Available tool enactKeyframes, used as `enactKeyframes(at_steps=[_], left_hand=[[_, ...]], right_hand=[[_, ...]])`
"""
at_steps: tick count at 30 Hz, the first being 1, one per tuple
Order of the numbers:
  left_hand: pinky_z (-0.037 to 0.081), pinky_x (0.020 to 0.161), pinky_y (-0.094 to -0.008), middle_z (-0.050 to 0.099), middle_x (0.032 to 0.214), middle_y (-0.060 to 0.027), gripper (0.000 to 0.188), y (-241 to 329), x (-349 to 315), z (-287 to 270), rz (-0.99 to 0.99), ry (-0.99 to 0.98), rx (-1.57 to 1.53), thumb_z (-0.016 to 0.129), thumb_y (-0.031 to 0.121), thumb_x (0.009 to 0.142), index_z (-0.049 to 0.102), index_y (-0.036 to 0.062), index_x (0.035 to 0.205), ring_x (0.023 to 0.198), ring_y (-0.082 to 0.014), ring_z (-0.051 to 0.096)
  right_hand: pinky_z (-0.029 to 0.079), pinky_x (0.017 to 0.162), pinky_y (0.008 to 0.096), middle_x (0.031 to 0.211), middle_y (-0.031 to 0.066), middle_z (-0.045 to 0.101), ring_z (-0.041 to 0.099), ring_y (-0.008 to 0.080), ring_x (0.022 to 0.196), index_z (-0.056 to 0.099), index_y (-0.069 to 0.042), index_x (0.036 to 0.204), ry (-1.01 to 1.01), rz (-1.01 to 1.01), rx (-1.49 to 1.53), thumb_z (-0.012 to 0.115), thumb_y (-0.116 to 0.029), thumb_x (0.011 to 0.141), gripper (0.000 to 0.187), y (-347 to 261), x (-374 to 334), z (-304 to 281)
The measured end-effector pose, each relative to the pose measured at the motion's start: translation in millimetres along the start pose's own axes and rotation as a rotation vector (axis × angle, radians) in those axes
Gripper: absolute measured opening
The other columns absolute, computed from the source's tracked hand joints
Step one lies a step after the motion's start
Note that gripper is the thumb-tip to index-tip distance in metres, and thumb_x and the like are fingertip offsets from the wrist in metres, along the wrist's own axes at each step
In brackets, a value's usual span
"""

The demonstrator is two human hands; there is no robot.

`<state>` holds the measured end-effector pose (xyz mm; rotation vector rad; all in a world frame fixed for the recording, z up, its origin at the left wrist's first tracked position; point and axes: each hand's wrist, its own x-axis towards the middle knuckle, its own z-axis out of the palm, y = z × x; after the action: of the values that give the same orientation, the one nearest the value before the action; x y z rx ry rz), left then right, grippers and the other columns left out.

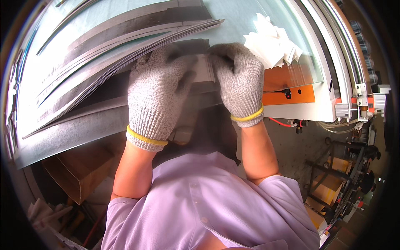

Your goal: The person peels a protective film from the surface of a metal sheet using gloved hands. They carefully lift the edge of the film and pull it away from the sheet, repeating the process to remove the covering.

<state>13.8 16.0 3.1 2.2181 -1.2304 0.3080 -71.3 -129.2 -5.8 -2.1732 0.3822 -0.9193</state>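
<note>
Grey knit gloves with yellow cuff bands cover both my hands. Between them is a small stack of white slips (203, 68), its layered edge showing on the right. My left hand (154, 89) has its fingers and thumb bent at the stack's left side; the fingertips are partly blurred. At the right edge, my right hand (241, 77) curls its fingers round the slips, with the tips partly hidden. Long thin grey sheets (137, 52) fan out to the left, their edges passing just beyond my left hand. Dark grey sheets (189, 43) lie behind the slips.
A loose pile of white paper pieces (273, 41) rests on the glass tabletop (233, 21). An orange panel (291, 79) shows to the right, beside a metal rail (346, 54). Below the table edge stand a cardboard box (79, 171) and a black metal rack (333, 175).
</note>
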Motion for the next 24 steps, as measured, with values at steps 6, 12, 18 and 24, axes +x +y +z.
enactKeyframes(at_steps=[6, 12, 18, 24], left_hand=[[0.048, 0.096, -0.0451, 0.067, 0.113, -0.0105, 0.027, 0, 0, 0, -0.006, -0.005, -0.001, 0.072, 0.017, 0.087, 0.076, 0.0138, 0.114, 0.107, -0.0351, 0.061], [0.048, 0.096, -0.0452, 0.067, 0.113, -0.0105, 0.027, 0, 0, 1, 0.005, 0.001, -0.005, 0.072, 0.017, 0.087, 0.076, 0.0129, 0.113, 0.106, -0.0349, 0.061], [0.048, 0.097, -0.0449, 0.067, 0.113, -0.0102, 0.026, -1, -1, 1, 0.004, 0.008, 0.001, 0.072, 0.017, 0.087, 0.076, 0.0127, 0.113, 0.106, -0.0346, 0.061], [0.048, 0.096, -0.0450, 0.067, 0.113, -0.0100, 0.026, -1, 0, 1, -0.001, 0.004, -0.006, 0.072, 0.018, 0.087, 0.076, 0.0125, 0.112, 0.106, -0.0346, 0.061]], right_hand=[[0.054, 0.075, 0.0409, 0.088, 0.0158, 0.071, 0.069, 0.0353, 0.082, 0.073, -0.002, 0.090, 0.095, -0.014, -0.015, 0.068, -0.003, 0.084, 0.007, 4, -6, 3], [0.054, 0.079, 0.0426, 0.091, 0.0160, 0.070, 0.068, 0.0360, 0.085, 0.072, -0.001, 0.093, 0.089, -0.045, -0.108, 0.067, -0.005, 0.086, 0.010, 8, -4, 5], [0.054, 0.079, 0.0427, 0.090, 0.0165, 0.070, 0.068, 0.0360, 0.086, 0.071, -0.001, 0.093, 0.085, -0.040, -0.110, 0.067, -0.004, 0.086, 0.009, 8, -4, 5], [0.054, 0.078, 0.0426, 0.090, 0.0169, 0.070, 0.068, 0.0359, 0.085, 0.071, -0.001, 0.094, 0.071, -0.043, -0.122, 0.067, -0.003, 0.085, 0.010, 8, -3, 4]])
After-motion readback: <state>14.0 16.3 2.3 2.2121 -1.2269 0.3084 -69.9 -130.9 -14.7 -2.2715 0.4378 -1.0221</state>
